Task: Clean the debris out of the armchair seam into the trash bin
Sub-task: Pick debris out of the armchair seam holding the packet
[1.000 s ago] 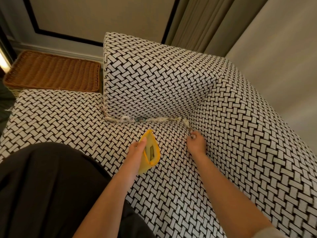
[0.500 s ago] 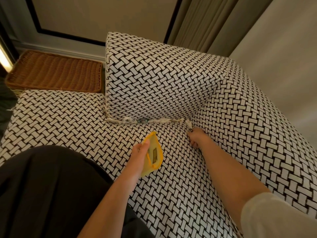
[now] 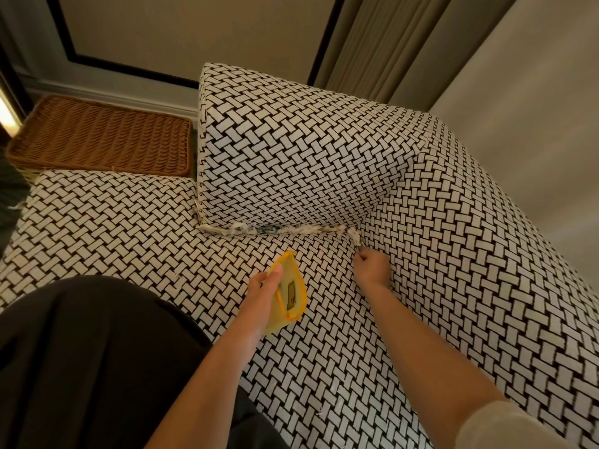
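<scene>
I note the wicker basket [image 3: 100, 137] beyond the seat's left edge, open armchair seat [image 3: 129, 228] ahead, the left hand [image 3: 264, 283] gripping a yellow pouch [image 3: 290, 294] with an unreadable label, debris [image 3: 259, 229] wedged along the backrest [image 3: 291, 150] base beyond both separated hands, and the right hand [image 3: 372, 265] curled at its right end, grip indeterminate.

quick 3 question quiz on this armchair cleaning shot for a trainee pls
1. True or false: the left hand holds a pouch.
2. The pouch is: A red, B yellow, C blue.
3. Fill in: the right hand is at one end of the line of ____ in the armchair seam.
Key: 1 true; 2 B; 3 debris
</scene>
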A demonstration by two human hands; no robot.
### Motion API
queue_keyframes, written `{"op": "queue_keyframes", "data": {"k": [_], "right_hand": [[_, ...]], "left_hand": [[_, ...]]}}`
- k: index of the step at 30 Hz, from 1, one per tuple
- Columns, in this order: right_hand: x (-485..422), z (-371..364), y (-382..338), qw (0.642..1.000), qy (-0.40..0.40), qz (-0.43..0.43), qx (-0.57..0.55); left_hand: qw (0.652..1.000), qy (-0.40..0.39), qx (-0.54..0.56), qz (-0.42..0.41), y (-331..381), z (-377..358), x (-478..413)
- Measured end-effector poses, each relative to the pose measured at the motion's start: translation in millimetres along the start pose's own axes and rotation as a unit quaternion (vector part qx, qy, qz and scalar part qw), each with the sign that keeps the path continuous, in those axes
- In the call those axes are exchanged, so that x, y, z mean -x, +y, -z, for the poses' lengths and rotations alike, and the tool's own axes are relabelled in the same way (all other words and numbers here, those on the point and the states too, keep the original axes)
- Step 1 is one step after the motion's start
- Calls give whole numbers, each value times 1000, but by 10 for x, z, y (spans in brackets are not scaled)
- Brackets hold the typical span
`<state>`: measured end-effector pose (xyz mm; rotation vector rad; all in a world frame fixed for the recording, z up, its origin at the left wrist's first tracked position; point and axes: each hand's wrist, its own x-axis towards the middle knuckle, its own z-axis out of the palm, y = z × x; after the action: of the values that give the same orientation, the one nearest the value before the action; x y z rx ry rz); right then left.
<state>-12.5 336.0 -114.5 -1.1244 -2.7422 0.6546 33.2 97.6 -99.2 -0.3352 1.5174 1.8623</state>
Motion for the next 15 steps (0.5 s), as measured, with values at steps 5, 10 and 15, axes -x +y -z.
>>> {"op": "queue_keyframes", "data": {"k": [5, 10, 15], "right_hand": [[182, 32, 118, 999, 51, 18, -2], [602, 122, 12, 982, 20, 73, -171], [1177, 396, -374, 940, -56, 138, -308]], "left_hand": [[1000, 12, -4, 11, 6, -19, -93], [988, 126, -37, 76, 133, -126, -414], [983, 145, -77, 83, 97, -132, -487]]}}
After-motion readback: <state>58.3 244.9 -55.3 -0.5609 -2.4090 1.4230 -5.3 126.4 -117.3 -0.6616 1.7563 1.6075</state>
